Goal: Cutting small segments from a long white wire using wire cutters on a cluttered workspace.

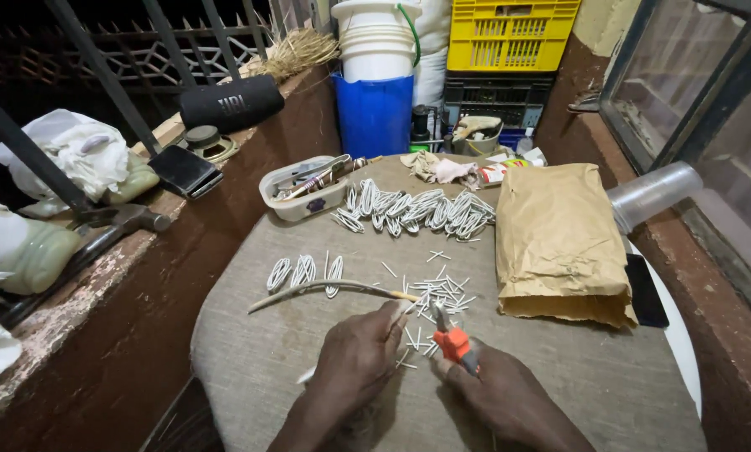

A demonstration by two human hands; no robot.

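My left hand (354, 356) grips a long thin cane strip (325, 289) that curves away to the left over a grey cloth-covered table (250, 360). My right hand (501, 393) holds small cutting pliers with orange handles (452, 339), the jaws close to the strip's near end. Several short cut white pieces (438, 293) lie scattered just beyond both hands. Three small looped white coils (304, 270) lie left of them. A long row of several more coils (417, 209) lies farther back.
A brown paper bag (560, 243) lies at the right, beside a clear plastic cup (652, 194) and a dark phone (648, 293). A white tub of tools (304, 191) stands at the back left. A hammer (99, 234), speaker (229, 102) and buckets (375, 75) line the ledge and back.
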